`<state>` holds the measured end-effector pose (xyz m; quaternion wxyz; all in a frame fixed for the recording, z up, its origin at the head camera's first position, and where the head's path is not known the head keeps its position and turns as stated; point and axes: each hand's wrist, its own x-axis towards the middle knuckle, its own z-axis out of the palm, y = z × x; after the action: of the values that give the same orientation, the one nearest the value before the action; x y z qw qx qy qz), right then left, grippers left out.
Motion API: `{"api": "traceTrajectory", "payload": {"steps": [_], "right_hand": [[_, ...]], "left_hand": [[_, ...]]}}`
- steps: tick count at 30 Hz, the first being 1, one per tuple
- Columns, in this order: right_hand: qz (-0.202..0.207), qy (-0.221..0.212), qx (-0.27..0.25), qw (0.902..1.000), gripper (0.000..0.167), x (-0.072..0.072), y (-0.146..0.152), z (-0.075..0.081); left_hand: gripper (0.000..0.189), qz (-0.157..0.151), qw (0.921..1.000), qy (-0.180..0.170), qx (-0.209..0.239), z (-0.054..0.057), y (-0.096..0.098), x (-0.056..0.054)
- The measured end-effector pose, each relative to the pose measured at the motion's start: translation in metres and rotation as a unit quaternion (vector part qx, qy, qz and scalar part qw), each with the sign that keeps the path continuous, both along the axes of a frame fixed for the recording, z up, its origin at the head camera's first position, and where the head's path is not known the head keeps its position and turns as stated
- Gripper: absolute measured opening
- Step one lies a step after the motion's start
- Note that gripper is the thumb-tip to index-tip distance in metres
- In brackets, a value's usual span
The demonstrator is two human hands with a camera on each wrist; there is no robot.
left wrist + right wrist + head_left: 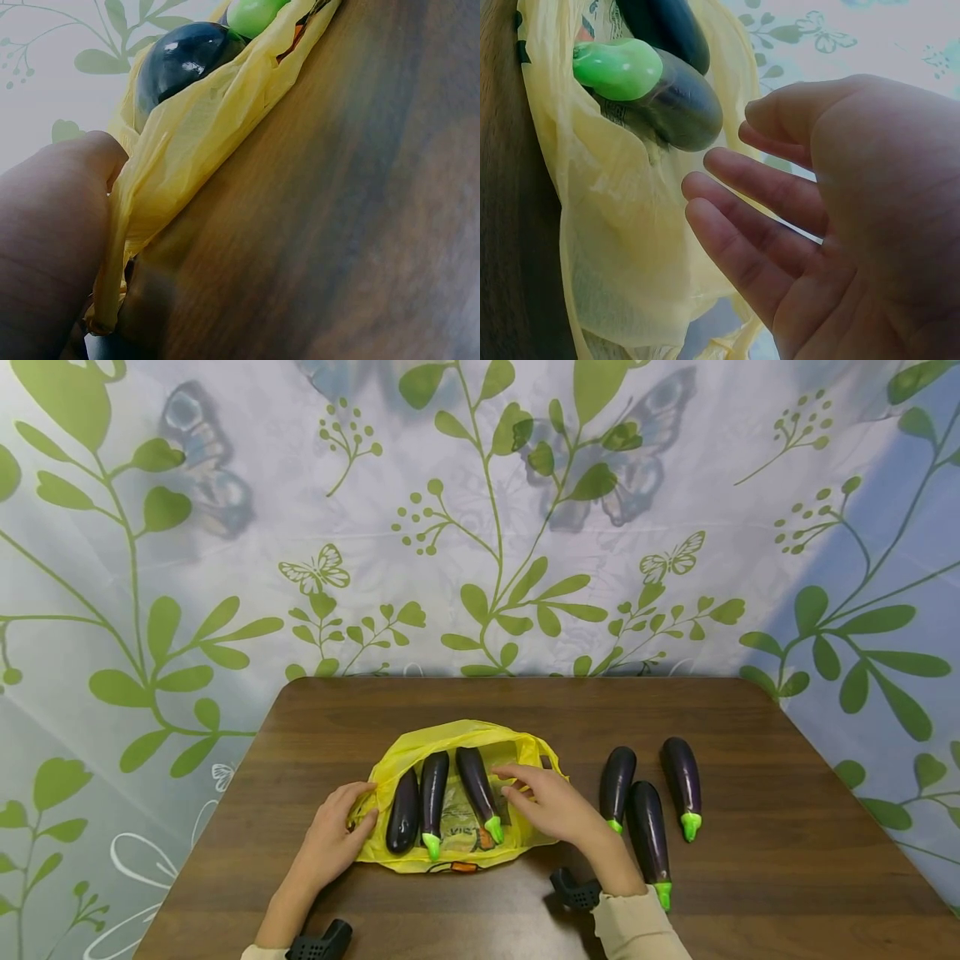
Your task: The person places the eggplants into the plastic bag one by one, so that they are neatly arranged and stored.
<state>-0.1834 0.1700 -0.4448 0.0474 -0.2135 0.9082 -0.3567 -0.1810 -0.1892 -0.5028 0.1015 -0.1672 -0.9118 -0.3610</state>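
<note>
A yellow plastic bag [408, 752] lies on the table with its mouth spread open toward me. Inside it are three dark purple eggplants: a left one [403, 814], a middle one [433, 802] and a right one [477, 789], with green stem caps showing on the middle and right ones. My left hand [333, 827] grips the bag's left edge, the yellow film [187, 150] running past the thumb. Over the bag's right side my right hand [551, 806] has its fingers spread and holds nothing. Its fingertips are near the right eggplant's green cap [622, 69] and body.
Right of the bag, three more eggplants lie on the brown wooden table [765, 860]: one near my right wrist [618, 785], one in front [649, 835], one farther right [681, 781]. A leaf-patterned cloth [480, 527] hangs behind the table.
</note>
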Motion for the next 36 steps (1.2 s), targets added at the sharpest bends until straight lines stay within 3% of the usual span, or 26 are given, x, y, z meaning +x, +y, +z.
{"api": "traceTrajectory", "payload": {"steps": [36], "right_hand": [[0.006,-0.001,-0.004,1.0000,0.036,0.0033,0.0005,-0.0027]], "left_hand": [[0.034,0.000,0.9999,0.012,0.009,-0.0023,-0.0020,0.0011]]}}
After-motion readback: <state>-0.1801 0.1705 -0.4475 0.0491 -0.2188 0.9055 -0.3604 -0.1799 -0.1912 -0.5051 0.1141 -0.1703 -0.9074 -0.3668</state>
